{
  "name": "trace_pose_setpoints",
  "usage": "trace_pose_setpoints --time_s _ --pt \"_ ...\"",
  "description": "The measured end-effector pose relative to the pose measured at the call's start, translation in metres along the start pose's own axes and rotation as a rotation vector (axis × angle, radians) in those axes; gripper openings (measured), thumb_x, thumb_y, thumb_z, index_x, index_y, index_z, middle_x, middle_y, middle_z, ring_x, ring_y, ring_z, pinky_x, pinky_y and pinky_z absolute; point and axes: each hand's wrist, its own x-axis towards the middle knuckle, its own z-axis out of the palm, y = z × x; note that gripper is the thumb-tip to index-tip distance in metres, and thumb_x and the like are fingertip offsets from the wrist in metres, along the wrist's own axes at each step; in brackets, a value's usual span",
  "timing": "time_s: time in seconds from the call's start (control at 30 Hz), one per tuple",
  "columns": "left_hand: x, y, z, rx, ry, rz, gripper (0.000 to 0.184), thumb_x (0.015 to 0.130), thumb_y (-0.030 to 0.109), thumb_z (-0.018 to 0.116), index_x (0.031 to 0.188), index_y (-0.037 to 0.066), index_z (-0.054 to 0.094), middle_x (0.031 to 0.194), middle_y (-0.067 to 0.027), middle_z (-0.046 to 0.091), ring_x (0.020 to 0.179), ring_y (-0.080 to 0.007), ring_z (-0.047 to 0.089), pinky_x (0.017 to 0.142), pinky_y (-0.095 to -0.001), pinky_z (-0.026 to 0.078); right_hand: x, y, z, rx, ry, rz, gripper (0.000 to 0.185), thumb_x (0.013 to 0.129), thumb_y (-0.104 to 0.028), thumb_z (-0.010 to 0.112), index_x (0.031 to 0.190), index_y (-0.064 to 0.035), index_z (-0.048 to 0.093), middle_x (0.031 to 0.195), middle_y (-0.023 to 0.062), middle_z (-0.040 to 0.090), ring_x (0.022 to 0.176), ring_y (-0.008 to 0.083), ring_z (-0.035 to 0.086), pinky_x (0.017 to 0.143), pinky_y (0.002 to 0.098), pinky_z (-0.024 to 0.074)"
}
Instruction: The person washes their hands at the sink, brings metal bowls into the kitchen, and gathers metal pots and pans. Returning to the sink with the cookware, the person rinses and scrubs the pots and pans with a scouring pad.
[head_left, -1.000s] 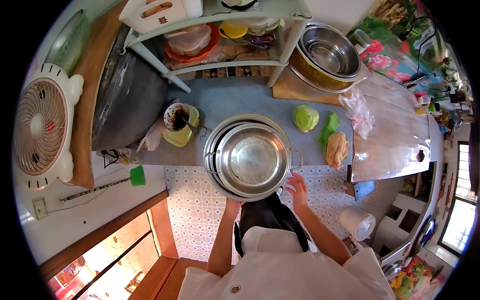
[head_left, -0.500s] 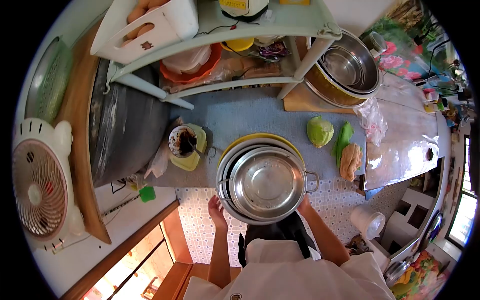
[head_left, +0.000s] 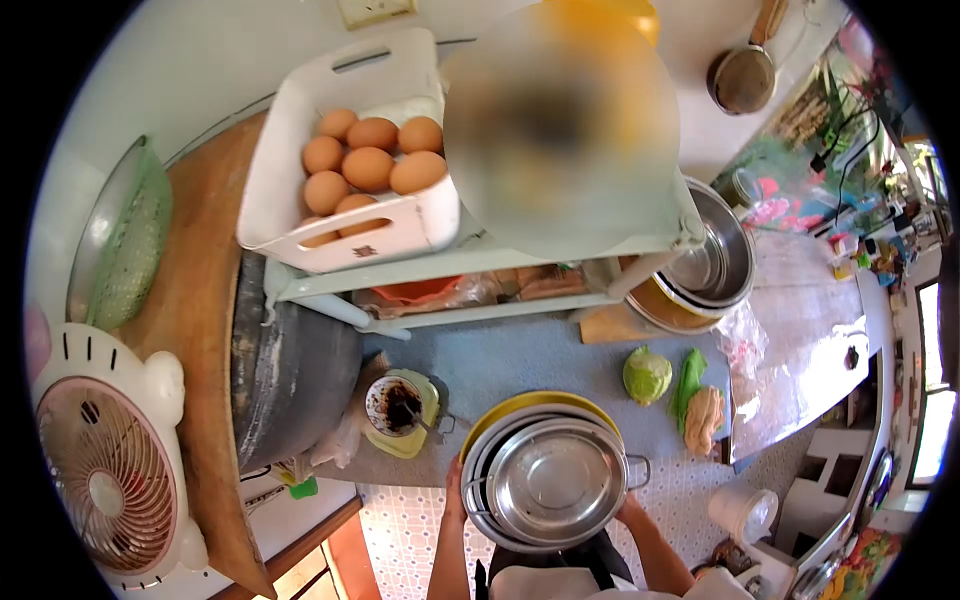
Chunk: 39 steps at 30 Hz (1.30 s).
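A nested stack of metal pots and bowls (head_left: 558, 478) overhangs the counter's front edge, before my body. Its top piece is a shallow steel pan with side handles. The rim of a yellow basin (head_left: 535, 400) shows at the far side of the stack. My left hand (head_left: 455, 490) grips the stack's left side, fingers partly hidden behind the rim. On the right, under the pan's handle, my right hand (head_left: 630, 508) holds the other side, its fingers mostly covered. Left of the stack, a bowl of dark paste (head_left: 396, 404) with a spoon stands on a yellow-green dish (head_left: 405, 443).
A shelf (head_left: 480, 255) over the counter carries a white bin (head_left: 265, 215) of eggs. Cabbage (head_left: 647, 375), a green leaf (head_left: 690, 385) and a tan lump (head_left: 703, 420) lie to the right. Steel bowls (head_left: 740, 250) stand behind; a fan (head_left: 110, 470) is at left.
My view has tilted up, bringing the eggs and wall into sight. My left hand, with fingers loosely apart beside the stack before, has come up against its side.
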Motion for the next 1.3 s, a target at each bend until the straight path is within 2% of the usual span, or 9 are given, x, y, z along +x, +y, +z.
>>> trace_pose_setpoints --time_s 0.43,0.57,0.63,0.67,0.73,0.77,0.83,0.93,1.3 --pt "-0.087 0.015 0.031 -0.347 0.053 0.121 0.048 0.088 0.043 0.036 0.120 0.008 0.045 0.111 -0.0083 0.055 0.100 -0.0211 0.053 0.087 -0.0334 0.043 -0.038 -0.051 0.011 -0.599 -0.247 -0.285 0.040 0.079 -0.015 0.060 0.117 -0.0089 0.046 0.104 0.0045 0.055 0.089 0.0115 0.053 0.072 0.0268 0.0477" --pt "-0.145 0.021 0.044 -0.519 0.015 0.213 0.040 0.089 0.031 0.039 0.116 0.004 0.048 0.109 -0.0092 0.056 0.095 -0.0183 0.055 0.082 -0.0313 0.046 -0.062 -0.069 0.022 -0.429 -0.270 -0.076 0.032 0.084 -0.015 0.053 0.115 -0.0071 0.048 0.110 0.0029 0.052 0.096 0.0159 0.051 0.082 0.0282 0.0449" --pt "-0.185 0.020 0.045 -0.089 0.198 0.391 0.033 0.085 0.019 0.047 0.112 0.002 0.052 0.108 -0.0103 0.057 0.094 -0.0155 0.054 0.082 -0.0296 0.044 -0.055 -0.073 0.023 -0.630 -0.410 -0.063 0.031 0.086 -0.016 0.051 0.114 -0.0049 0.046 0.107 0.0037 0.053 0.095 0.0144 0.051 0.079 0.0292 0.0459" --pt "-0.205 0.014 0.041 0.021 0.334 0.455 0.031 0.081 0.013 0.052 0.109 0.000 0.054 0.106 -0.0099 0.057 0.094 -0.0136 0.051 0.084 -0.0302 0.042 -0.041 -0.067 0.012 -0.902 -0.500 -0.296 0.034 0.086 -0.016 0.052 0.116 -0.0025 0.044 0.108 0.0057 0.052 0.094 0.0156 0.052 0.078 0.0307 0.0466" --pt "-0.226 -0.028 0.006 0.310 0.457 0.669 0.035 0.083 0.019 0.050 0.112 0.000 0.051 0.110 -0.0091 0.054 0.100 -0.0165 0.048 0.089 -0.0312 0.038 -0.062 -0.069 0.060 -0.838 -0.583 -0.099 0.038 0.086 -0.016 0.051 0.120 -0.0045 0.041 0.111 0.0067 0.051 0.097 0.0173 0.051 0.081 0.0313 0.0454" --pt "-0.240 -0.048 -0.005 0.000 0.498 0.636 0.041 0.086 0.030 0.046 0.115 0.002 0.050 0.113 -0.0100 0.053 0.102 -0.0175 0.048 0.090 -0.0309 0.037 -0.077 -0.067 0.087 -0.725 -0.529 0.054 0.042 0.086 -0.016 0.051 0.124 -0.0066 0.037 0.114 0.0076 0.049 0.099 0.0190 0.051 0.084 0.0319 0.0443" --pt "-0.281 -0.078 -0.019 -0.647 0.525 0.560 0.049 0.088 0.041 0.041 0.118 0.004 0.048 0.114 -0.0096 0.053 0.102 -0.0176 0.049 0.090 -0.0311 0.038 -0.089 -0.041 0.121 -0.845 -0.688 0.101 0.043 0.086 -0.016 0.051 0.125 -0.0064 0.037 0.116 0.0079 0.049 0.101 0.0189 0.050 0.085 0.0316 0.0441" --pt "-0.338 -0.097 -0.019 -0.852 0.612 0.646 0.053 0.088 0.046 0.038 0.120 0.005 0.046 0.114 -0.0087 0.053 0.101 -0.0171 0.051 0.090 -0.0311 0.040 -0.122 -0.020 0.171 -0.976 -0.851 0.162 0.044 0.086 -0.016 0.051 0.126 -0.0061 0.036 0.117 0.0088 0.048 0.102 0.0187 0.050 0.085 0.0310 0.0439" --pt "-0.583 -0.172 -0.168 -1.009 1.033 0.943 0.052 0.089 0.045 0.031 0.120 0.006 0.046 0.113 -0.0088 0.053 0.101 -0.0180 0.053 0.088 -0.0319 0.042 -0.230 0.297 0.294 -1.347 -1.192 0.364 0.036 0.086 -0.021 0.050 0.114 0.0014 0.049 0.104 0.0117 0.056 0.089 0.0187 0.056 0.078 0.0319 0.0478"
